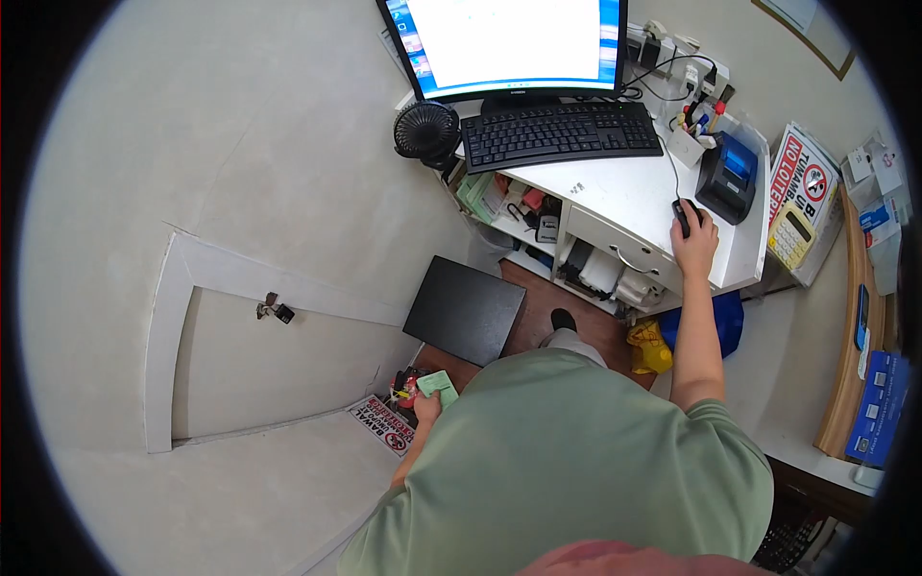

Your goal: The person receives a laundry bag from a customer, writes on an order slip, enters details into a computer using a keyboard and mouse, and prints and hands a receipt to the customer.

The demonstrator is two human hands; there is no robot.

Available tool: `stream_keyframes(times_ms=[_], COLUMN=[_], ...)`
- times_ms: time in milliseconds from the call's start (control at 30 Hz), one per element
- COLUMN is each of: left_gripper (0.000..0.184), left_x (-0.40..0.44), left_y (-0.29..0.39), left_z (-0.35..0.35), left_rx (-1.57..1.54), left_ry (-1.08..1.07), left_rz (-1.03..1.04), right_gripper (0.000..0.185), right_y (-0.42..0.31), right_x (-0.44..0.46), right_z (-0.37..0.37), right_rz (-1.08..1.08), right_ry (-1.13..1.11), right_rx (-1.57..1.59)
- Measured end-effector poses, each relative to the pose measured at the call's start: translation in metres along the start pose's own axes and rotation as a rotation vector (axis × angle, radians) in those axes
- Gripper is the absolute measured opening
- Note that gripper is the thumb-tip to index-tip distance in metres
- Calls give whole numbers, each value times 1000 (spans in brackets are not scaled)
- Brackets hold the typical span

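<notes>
My right hand (695, 252) rests over a black computer mouse (681, 223) near the right front of the white desk (615, 197), its fingers curled on it. Low at my left side, my left hand (426, 409) grips a light green piece of paper or slip (438, 385); whether it is one sheet or several I cannot tell. A black keyboard (562, 134) lies in front of the monitor (519, 43), which shows a mostly white window. Right of the mouse stands a dark receipt printer (728, 178) with a blue top.
A small black fan (426, 132) stands at the desk's left corner. Behind the printer is a pen holder (686, 146). A yellow calculator (791, 235) leans by printed signs (805, 173) at right. Below are a black square-topped piece (465, 309) and a yellow bag (650, 347).
</notes>
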State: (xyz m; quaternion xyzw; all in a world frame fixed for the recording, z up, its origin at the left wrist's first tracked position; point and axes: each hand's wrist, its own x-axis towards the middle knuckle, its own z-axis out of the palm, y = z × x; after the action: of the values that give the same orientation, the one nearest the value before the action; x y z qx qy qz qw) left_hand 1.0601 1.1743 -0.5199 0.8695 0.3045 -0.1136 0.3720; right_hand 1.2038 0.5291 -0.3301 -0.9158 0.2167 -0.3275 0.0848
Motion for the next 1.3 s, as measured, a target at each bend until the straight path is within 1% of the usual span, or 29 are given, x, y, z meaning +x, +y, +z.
stream_keyframes(times_ms=[167,267,467,533,567,667,767,867,967,1067,1167,1300], left_gripper=[36,36,36,36,36,35,35,34,35,35,36,36], left_x=[9,16,18,27,27,21,7,-1,-2,-2,0,3], left_y=[-12,-22,-21,-34,-33,-26,-14,-4,-4,-2,-2,-3], left_z=[5,7,6,10,10,6,0,-3,-2,-2,-4,-2], left_rx=[56,-39,-24,-64,-84,-22,-44,47,-11,-29,40,32], left_ry=[51,19,11,2,-3,-9,-9,10,14,5,4,20], left_rz=[-28,2,9,51,72,20,47,-35,-10,-40,-1,-20], right_gripper=[43,44,47,48,49,48,47,49,47,46,45,45], right_y=[-1,-1,-2,-3,-3,-2,-3,0,1,0,1,1], right_x=[1,1,1,1,2,2,1,1,1,1,0,1], right_z=[-2,-1,-1,-2,-2,-3,-2,-1,0,0,-1,-1], right_rz=[3,-4,6,7,6,24,20,18,16,-1,-2,-27], right_ry=[-12,-22,-6,8,15,-4,13,3,-1,12,8,13], right_rx=[-6,-23,-28,-22,-20,7,2,15,28,20,18,6])
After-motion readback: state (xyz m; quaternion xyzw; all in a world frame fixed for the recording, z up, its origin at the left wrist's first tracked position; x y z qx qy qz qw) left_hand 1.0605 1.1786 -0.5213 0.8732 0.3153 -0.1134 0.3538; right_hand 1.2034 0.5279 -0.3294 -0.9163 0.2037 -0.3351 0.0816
